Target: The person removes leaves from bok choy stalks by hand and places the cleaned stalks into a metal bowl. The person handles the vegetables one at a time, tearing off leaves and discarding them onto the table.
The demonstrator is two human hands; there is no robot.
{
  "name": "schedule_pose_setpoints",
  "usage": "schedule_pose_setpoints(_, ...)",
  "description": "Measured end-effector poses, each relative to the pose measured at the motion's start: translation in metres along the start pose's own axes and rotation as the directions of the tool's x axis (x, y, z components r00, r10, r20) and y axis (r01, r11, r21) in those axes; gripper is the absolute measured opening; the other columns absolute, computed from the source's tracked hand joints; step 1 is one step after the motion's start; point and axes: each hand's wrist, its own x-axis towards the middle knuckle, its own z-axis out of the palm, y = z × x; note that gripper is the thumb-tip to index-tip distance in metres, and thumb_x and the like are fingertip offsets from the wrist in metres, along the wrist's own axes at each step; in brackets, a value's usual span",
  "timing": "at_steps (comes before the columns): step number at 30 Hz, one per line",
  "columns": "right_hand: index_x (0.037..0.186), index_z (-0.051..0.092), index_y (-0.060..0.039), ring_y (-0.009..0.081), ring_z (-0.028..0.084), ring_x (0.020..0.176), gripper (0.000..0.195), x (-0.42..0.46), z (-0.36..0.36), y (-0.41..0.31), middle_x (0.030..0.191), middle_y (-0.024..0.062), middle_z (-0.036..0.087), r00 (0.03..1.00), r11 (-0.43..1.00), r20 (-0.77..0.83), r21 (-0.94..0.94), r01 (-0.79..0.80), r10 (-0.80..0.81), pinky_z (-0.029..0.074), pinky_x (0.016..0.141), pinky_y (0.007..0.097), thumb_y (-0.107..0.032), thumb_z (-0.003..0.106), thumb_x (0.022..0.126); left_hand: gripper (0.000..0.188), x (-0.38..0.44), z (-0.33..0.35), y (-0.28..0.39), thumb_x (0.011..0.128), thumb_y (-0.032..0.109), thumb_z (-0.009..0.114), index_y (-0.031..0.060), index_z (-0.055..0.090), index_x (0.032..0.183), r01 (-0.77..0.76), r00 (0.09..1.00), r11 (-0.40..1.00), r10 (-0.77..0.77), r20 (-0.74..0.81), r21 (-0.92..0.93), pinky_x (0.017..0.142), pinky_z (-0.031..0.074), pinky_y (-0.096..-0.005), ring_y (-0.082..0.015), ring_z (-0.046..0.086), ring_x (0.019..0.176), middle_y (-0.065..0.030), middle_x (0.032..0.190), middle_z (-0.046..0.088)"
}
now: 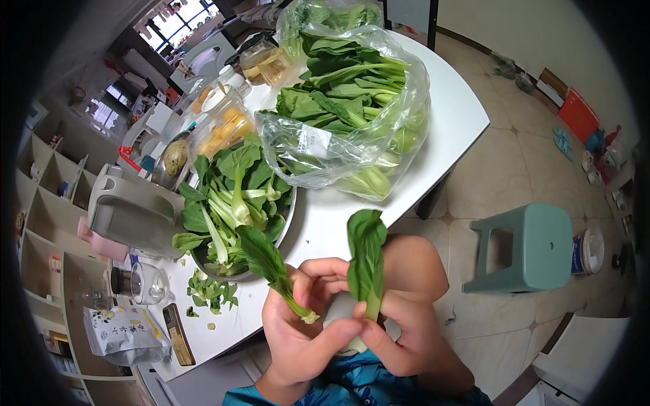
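Observation:
Over my lap, my left hand [292, 325] grips the stem of a small bok choy piece [266, 261], its leaf pointing up and left. A separate bok choy leaf [366, 254] stands upright in my right hand [406, 330], pinched low on its pale stalk. The two thumbs nearly meet in front. Ahead on the left, a metal bowl [290, 215] is heaped with loose bok choy [238, 198]. Beyond it, a clear plastic bag [304, 167] holds many whole bok choy [350, 91]. Trimmed leaf scraps [210, 293] lie beside the bowl on the white table [325, 218].
Left on the table are a grey pitcher [134, 208], a glass cup [149, 284], a foil pouch [127, 332] and a phone [177, 335] near the edge. Yellow fruit [226, 129] sits in a plastic container farther back. A green stool [543, 248] stands on the right.

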Motion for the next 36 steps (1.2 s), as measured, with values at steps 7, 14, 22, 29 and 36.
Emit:
schedule_pose_setpoints(7,0.079,0.056,-0.0015,0.0206,0.049,0.048,0.008,0.001,-0.006,0.010,0.060,0.0088,0.050,0.989,0.989,0.104,-0.093,0.113,-0.103,0.038,0.046,0.0294,-0.007,0.061,0.079,0.040,-0.001,0.002,0.006,0.074,-0.010,0.067,0.0079,0.031,0.072,0.087,0.986,0.991,-0.071,-0.150,0.105,0.069,0.050,-0.0257,-0.0164,0.061,0.080,-0.0187,0.088,0.060)
schedule_pose_setpoints(14,0.081,0.057,-0.0016,0.0128,0.050,0.052,0.019,0.007,-0.003,0.012,0.067,0.0063,0.057,0.973,0.971,-0.189,-0.221,0.091,-0.134,0.039,0.048,0.0238,-0.009,0.072,0.071,0.036,-0.004,0.003,-0.002,0.073,-0.004,0.070,0.0057,0.036,0.068,-0.028,0.970,0.924,0.117,-0.213,0.381,0.055,0.037,-0.0189,-0.0082,0.048,0.062,-0.0079,0.071,0.055)
schedule_pose_setpoints(22,0.083,0.057,0.0003,0.0099,0.049,0.053,0.023,0.009,-0.003,0.012,0.068,0.0062,0.057,0.898,0.970,-0.383,-0.187,0.154,-0.217,0.038,0.048,0.0202,-0.008,0.074,0.069,0.021,-0.002,0.006,-0.004,0.066,0.000,0.075,0.0009,0.054,0.067,-0.053,0.987,0.780,0.137,-0.087,0.624,0.047,0.035,-0.0177,-0.0031,0.044,0.052,-0.0032,0.063,0.060)
schedule_pose_setpoints(29,0.078,0.059,0.0012,0.0105,0.051,0.054,0.006,0.003,-0.009,0.011,0.064,0.0060,0.057,0.902,0.982,-0.418,-0.187,0.033,-0.110,0.040,0.049,0.0209,-0.002,0.062,0.075,0.027,-0.001,0.003,-0.007,0.067,0.000,0.075,0.0029,0.048,0.063,-0.058,0.989,0.702,0.137,-0.056,0.710,0.048,0.041,-0.0199,-0.0044,0.050,0.051,-0.0073,0.064,0.062)
schedule_pose_setpoints(36,0.084,0.058,0.0094,0.0080,0.055,0.063,0.015,0.000,-0.011,0.004,0.073,0.0104,0.062,0.926,0.997,-0.377,-0.076,0.000,-0.028,0.040,0.055,0.0187,-0.002,0.050,0.085,0.031,-0.002,-0.001,-0.005,0.069,0.000,0.075,0.0033,0.045,0.065,0.065,0.995,0.782,-0.005,-0.098,0.619,0.056,0.046,-0.0195,-0.0049,0.051,0.056,-0.0077,0.067,0.061)
